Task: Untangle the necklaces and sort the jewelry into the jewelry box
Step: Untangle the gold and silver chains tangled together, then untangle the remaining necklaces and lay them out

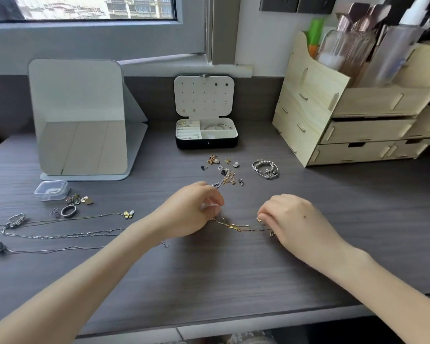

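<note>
Two bare forearms are reaching in from the bottom corners of the frame over the dark wood-grain table [209, 289]. In the middle of the frame the left hand [191, 214] is curling its fingers and pinching one end of a tangled gold chain [233, 226], while the right hand [291, 220] is pinching the other end, so the chain is lying stretched on the table between the two hands. Along the left edge three silver necklaces [60, 236] are lying laid out in rough lines, the uppermost one carrying a butterfly pendant [129, 214]. Just above them a silver ring [68, 211] and a few small charms [82, 200] are sitting beside a small clear plastic box [51, 190]. Above the hands a loose pile of small jewelry [224, 171] is lying, with a cluster of beaded silver bracelets [265, 169] to its right. Farther up at centre the jewelry box [206, 142] is standing open, its lid upright and holding a few earrings, with a bangle and small pieces showing in its compartments. A tilted standing mirror [80, 115] is sitting at the left, and a pale wooden organizer [358, 120] holding bottles is filling the upper right.
</note>
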`<state>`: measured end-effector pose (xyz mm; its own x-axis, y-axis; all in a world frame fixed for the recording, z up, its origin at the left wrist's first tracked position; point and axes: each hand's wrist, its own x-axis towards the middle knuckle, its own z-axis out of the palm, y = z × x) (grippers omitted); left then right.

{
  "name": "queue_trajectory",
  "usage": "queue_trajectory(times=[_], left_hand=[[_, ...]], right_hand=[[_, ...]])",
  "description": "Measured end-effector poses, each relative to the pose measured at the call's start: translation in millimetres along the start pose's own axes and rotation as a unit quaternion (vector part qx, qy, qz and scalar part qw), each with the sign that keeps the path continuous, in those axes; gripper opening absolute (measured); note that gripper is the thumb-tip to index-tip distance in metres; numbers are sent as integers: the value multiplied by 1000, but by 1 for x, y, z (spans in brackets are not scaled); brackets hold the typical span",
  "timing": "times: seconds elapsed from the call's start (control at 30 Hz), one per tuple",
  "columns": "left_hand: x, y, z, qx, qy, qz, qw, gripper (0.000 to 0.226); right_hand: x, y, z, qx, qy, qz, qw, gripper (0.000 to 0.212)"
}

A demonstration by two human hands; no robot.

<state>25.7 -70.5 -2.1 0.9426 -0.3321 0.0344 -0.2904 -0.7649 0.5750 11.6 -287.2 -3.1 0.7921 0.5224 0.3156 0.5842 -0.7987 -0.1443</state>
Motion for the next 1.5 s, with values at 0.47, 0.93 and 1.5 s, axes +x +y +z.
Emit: queue_trajectory(times=[0.47, 0.93, 1.5], left_hand=[[-3, 29, -21, -484, -82, 22, 871, 15], [-40, -109, -94, -42, 110, -238, 964, 20], [-26, -121, -123, 183, 62, -283, 940, 9]], right_hand=[[78, -37, -117, 611, 98, 133, 775, 22], [74, -47, 31, 369, 37, 261, 891, 21], [72, -65, 64, 112, 49, 150, 981, 18]])
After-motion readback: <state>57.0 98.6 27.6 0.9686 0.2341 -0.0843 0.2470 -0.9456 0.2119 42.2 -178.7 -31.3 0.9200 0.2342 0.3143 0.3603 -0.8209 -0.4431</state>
